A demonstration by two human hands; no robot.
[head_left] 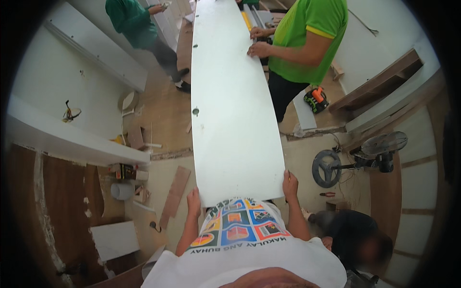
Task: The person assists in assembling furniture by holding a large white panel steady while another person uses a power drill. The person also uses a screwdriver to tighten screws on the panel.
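Observation:
A long white panel stretches from my waist away to the far end of the room, with several round holes along its left edge. My left hand is closed on its near left corner. At the near right corner my right hand grips the opposite edge, and a thin dark stick, perhaps a pencil, shows at its fingers. The undersides of both grips are hidden. Farther along the right edge, a person in a bright green shirt rests both hands on the panel.
A person in dark green stands far left; another in dark clothes crouches at my right. A pedestal fan, pliers and an orange-black tool lie right of the panel. Wooden boards and a white tile lie left.

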